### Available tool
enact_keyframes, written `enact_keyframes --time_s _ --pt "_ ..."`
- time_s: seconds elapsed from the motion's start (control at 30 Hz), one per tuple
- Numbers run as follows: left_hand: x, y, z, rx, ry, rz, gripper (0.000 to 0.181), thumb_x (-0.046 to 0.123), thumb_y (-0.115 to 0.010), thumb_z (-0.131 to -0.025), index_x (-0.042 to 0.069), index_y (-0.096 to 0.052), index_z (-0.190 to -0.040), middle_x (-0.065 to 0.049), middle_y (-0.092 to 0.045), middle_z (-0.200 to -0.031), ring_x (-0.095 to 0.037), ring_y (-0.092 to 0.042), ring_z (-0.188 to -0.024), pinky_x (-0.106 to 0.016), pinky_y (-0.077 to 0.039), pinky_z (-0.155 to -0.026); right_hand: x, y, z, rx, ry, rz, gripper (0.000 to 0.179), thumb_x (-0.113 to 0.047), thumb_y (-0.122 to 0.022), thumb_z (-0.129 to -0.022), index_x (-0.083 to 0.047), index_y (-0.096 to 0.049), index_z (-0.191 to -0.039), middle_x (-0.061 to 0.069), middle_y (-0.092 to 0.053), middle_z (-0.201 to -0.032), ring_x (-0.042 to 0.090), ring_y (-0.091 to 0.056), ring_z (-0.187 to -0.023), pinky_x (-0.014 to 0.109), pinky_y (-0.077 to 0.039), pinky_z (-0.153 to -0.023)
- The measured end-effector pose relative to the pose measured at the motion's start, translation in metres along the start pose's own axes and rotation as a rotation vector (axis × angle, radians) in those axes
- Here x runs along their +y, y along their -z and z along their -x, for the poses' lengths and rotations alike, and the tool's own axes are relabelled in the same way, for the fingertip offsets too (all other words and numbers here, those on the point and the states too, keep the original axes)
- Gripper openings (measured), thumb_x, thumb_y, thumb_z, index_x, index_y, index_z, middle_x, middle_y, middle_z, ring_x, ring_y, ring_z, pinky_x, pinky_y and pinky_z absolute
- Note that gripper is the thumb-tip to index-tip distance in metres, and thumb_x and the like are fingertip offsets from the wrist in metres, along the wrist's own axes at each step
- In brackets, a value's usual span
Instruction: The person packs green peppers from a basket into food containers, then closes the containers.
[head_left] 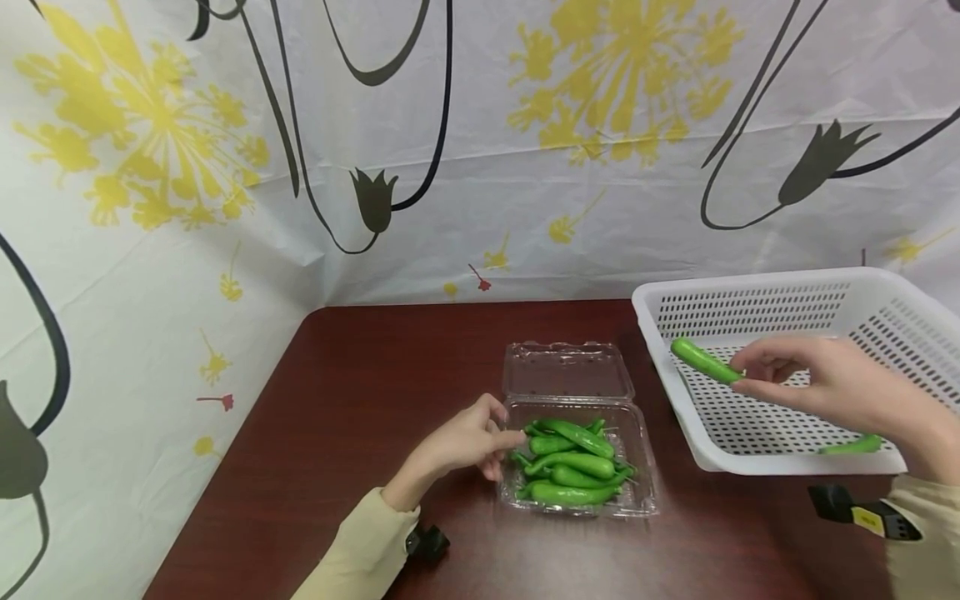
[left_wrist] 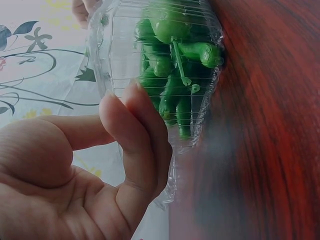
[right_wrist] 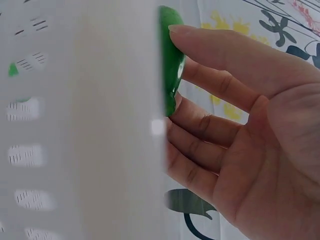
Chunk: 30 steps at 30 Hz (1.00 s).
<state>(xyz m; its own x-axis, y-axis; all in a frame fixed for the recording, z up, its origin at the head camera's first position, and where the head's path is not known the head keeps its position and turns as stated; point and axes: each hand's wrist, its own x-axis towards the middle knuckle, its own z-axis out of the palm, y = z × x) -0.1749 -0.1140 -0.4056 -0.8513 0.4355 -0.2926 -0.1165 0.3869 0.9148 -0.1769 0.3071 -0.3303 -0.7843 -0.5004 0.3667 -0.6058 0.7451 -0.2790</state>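
My right hand (head_left: 832,383) pinches a green chili pepper (head_left: 701,360) between thumb and fingers, above the white slotted plastic basket (head_left: 708,450). In the right wrist view the basket's wall hides part of this pepper (right_wrist: 172,60). Another green pepper (head_left: 855,446) lies on the basket's floor near its front wall. A clear plastic clamshell container (head_left: 641,483) stands with its lid folded back, several green peppers (head_left: 573,462) piled inside. At the container's left side my left hand (head_left: 465,437) grips the rim with bent fingers, whose tips (left_wrist: 112,107) show against the plastic.
A dark red-brown table (head_left: 390,358) carries the container and, at its right, the basket. White cloth with yellow and grey flower prints (head_left: 465,167) hangs behind and along the left. The container's clear lid (head_left: 566,371) lies back towards the wall.
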Motion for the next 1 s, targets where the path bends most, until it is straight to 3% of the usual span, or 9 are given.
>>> enact_keyframes --time_s 0.3,0.5,1.0 --pt "-0.001 0.0 0.0 0.003 0.0 0.003 0.043 0.017 -0.071 -0.096 -0.006 -0.044 -0.121 -0.01 -0.059 -0.072 -0.014 -0.059 -0.046 -0.036 -0.057 -0.051 -0.009 -0.003 -0.004 0.028 0.056 0.009 0.037 -0.008 -0.091 -0.069 -0.027 -0.073 -0.096 -0.027 -0.058 -0.078 -0.005 -0.057 -0.07 0.01 -0.046 -0.066" --pt "-0.001 0.0 0.0 0.004 0.0 0.005 0.044 0.016 -0.072 -0.096 -0.006 -0.044 -0.12 -0.011 -0.059 -0.072 -0.014 -0.059 -0.046 -0.034 -0.056 -0.05 -0.017 -0.003 -0.006 -0.002 0.027 0.021 0.035 -0.013 -0.091 -0.072 -0.03 -0.073 -0.097 -0.027 -0.057 -0.078 -0.005 -0.056 -0.071 0.013 -0.045 -0.064" --pt "0.0 0.0 0.0 0.004 -0.009 -0.007 0.044 0.017 -0.071 -0.096 -0.007 -0.044 -0.121 -0.012 -0.06 -0.072 -0.014 -0.059 -0.046 -0.036 -0.057 -0.051 -0.027 -0.01 -0.01 -0.063 0.067 -0.062 0.035 -0.011 -0.088 -0.077 -0.031 -0.07 -0.098 -0.027 -0.058 -0.081 -0.004 -0.054 -0.072 0.018 -0.043 -0.061"
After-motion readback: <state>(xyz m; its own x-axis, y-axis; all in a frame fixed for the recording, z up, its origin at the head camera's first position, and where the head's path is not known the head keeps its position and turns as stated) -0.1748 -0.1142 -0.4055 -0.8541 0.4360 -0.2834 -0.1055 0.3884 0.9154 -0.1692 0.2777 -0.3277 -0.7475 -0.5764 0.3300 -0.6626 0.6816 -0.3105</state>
